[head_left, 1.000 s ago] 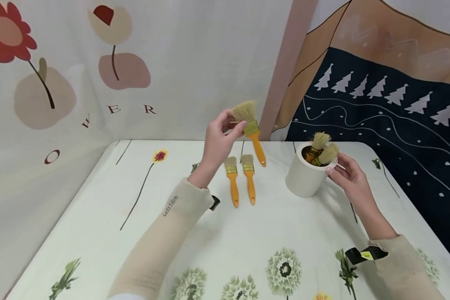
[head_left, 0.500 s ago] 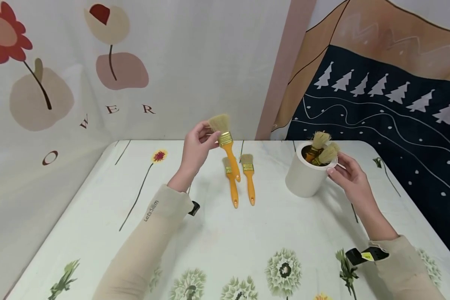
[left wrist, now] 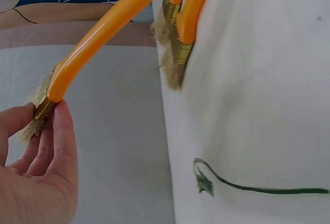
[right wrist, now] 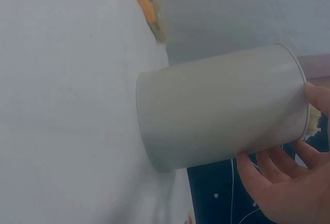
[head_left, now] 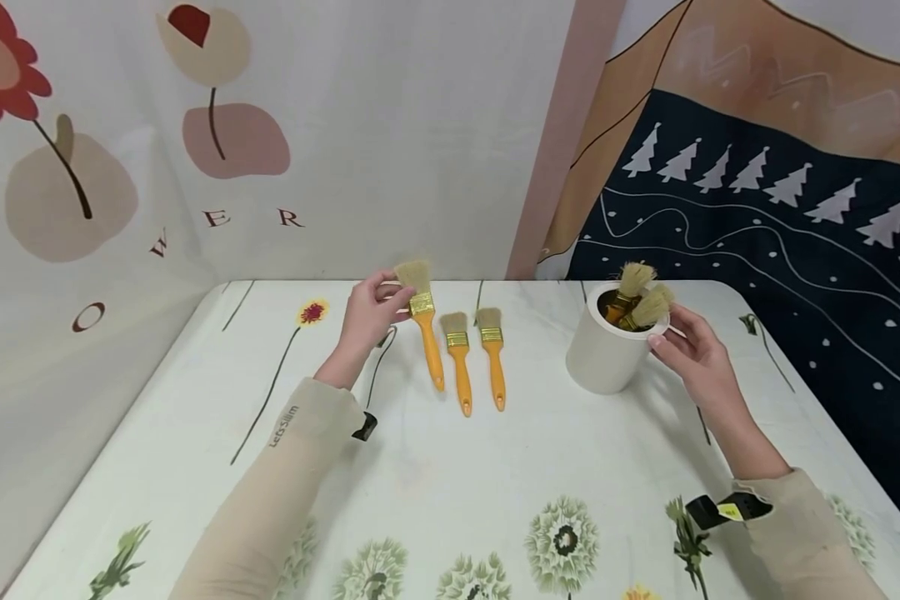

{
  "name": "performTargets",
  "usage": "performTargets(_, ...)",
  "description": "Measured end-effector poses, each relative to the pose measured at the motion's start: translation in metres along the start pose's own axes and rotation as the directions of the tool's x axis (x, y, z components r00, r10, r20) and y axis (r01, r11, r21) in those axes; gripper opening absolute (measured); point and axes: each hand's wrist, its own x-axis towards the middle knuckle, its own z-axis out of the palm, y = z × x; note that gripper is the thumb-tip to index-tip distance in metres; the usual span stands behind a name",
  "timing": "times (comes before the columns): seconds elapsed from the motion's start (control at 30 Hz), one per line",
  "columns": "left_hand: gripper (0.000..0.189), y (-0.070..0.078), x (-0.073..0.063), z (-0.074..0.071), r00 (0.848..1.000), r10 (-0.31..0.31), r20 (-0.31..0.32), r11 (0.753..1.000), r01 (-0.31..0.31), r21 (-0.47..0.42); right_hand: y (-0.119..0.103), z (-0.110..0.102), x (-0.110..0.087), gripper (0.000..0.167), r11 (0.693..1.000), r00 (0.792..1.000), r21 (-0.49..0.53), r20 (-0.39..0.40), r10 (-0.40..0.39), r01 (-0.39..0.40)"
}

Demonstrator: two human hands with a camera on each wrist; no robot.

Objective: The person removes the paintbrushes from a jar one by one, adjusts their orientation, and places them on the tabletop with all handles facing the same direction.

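My left hand (head_left: 363,321) pinches a paintbrush (head_left: 427,342) by its brass ferrule, bristles up and orange handle pointing down. In the left wrist view, thumb and fingertips grip the paintbrush (left wrist: 93,49) just below the handle's wide end. Whether its handle tip touches the table cannot be told. To its right lie two like paintbrushes, one nearer (head_left: 461,371) and one farther right (head_left: 495,362), side by side on the table. My right hand (head_left: 699,358) holds a white cylindrical pot (head_left: 603,358) at its rim; paintbrushes (head_left: 651,307) stand inside, bristles up, handles mostly hidden.
The table (head_left: 420,467) wears a white cloth printed with flowers. A pale curtain (head_left: 390,142) hangs behind its far edge, and a dark blue tree-patterned cloth (head_left: 795,242) hangs at the right.
My left hand has carried the paintbrush left and down, from above the two lying brushes to their left side. The right hand and the pot have stayed in place.
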Motion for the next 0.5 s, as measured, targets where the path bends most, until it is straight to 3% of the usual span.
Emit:
performTargets(0.27, 0.042, -0.020, 0.007, -0.002, 0.992, -0.122, 0.041, 0.991, 0.119, 0.068, -0.001, 0.001, -0.001, 0.070, 1.000, 1.000, -0.001, -0.004, -0.001, 0.001)
performTargets(0.5, 0.048, -0.036, 0.014, -0.001, 0.970, -0.227, 0.083, 0.971, 0.219, 0.097, 0.000, 0.001, 0.000, 0.070, 0.999, 1.000, 0.032, 0.000, -0.017, 0.017)
